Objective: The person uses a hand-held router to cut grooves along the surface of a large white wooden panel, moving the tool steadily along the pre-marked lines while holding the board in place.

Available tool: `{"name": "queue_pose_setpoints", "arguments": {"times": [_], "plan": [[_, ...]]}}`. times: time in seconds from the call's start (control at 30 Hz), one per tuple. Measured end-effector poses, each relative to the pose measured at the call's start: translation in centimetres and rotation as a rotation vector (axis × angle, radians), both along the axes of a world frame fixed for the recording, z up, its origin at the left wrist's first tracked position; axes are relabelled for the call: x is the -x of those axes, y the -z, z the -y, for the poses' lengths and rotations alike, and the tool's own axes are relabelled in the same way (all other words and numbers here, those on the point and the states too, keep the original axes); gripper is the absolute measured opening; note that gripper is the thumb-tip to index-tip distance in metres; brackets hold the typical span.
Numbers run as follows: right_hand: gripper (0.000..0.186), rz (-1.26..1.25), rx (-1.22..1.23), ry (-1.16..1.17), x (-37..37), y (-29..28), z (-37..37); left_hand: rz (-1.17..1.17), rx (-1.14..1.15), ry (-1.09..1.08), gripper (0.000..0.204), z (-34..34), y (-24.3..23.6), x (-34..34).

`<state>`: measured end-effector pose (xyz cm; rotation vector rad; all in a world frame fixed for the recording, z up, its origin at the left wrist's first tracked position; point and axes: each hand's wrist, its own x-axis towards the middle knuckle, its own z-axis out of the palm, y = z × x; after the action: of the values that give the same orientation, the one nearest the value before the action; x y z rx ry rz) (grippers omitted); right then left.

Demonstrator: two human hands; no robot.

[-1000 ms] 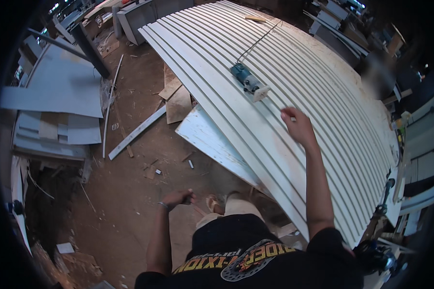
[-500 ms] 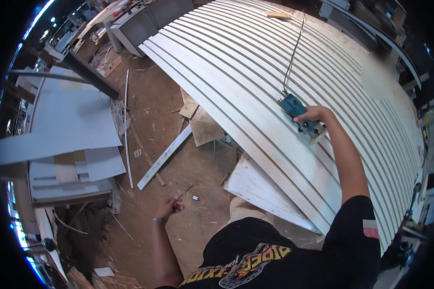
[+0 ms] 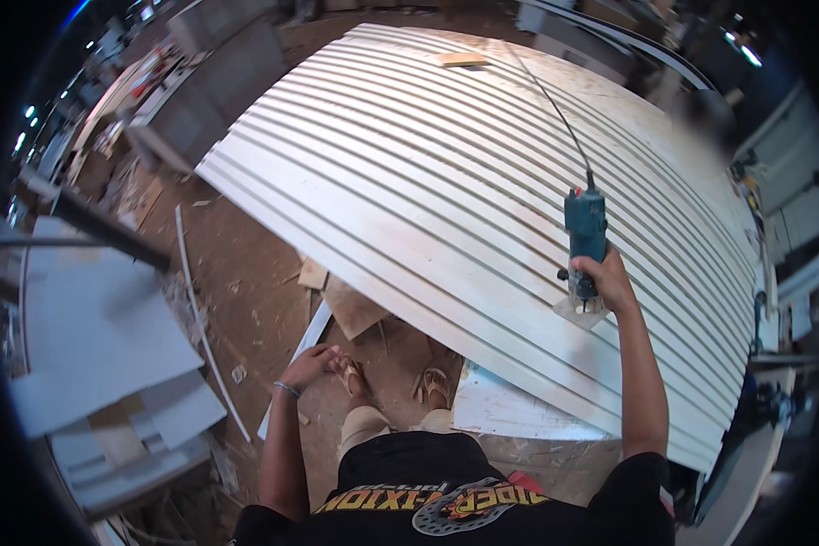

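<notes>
My right hand [image 3: 610, 280] is wrapped round a teal and black trim router [image 3: 585, 223] with a clear base plate [image 3: 578, 315]. The tool is over the near right part of a wide white panel [image 3: 364, 196] with many parallel grooves; I cannot tell whether the base touches it. A dark power cord [image 3: 552, 102] runs from the router's top toward the panel's far side. My left hand [image 3: 308, 367] hangs low over the floor, off the panel's near edge, with fingers curled in; whether they hold something small is not visible.
A small wood block [image 3: 462, 60] lies on the panel's far end. White sheets [image 3: 109, 309] are stacked at left. Wood offcuts [image 3: 353, 308] and a long thin strip [image 3: 205, 318] lie on the brown floor [image 3: 259, 273]. A white board [image 3: 510, 400] juts out below the panel near my feet.
The view has turned. The router has swung from a slanted position to pointing straight away from me, still in my right hand. My left hand has come nearer the panel's edge.
</notes>
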<state>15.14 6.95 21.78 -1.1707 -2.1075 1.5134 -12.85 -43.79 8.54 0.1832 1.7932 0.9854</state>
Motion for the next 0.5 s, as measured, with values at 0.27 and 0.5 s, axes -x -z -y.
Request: {"name": "queue_pose_setpoints", "arguments": {"times": [0.27,0.5], "plan": [[0.06,-0.329,-0.12,0.043,6.7,-9.6,11.8,0.045,-0.324,0.222,0.043,-6.5,-3.1,16.1],[0.071,-0.066,-0.259,-0.144,16.7,-7.8,24.7,0.588,-0.828,0.408,0.081,-21.0,-17.5,23.1]]}}
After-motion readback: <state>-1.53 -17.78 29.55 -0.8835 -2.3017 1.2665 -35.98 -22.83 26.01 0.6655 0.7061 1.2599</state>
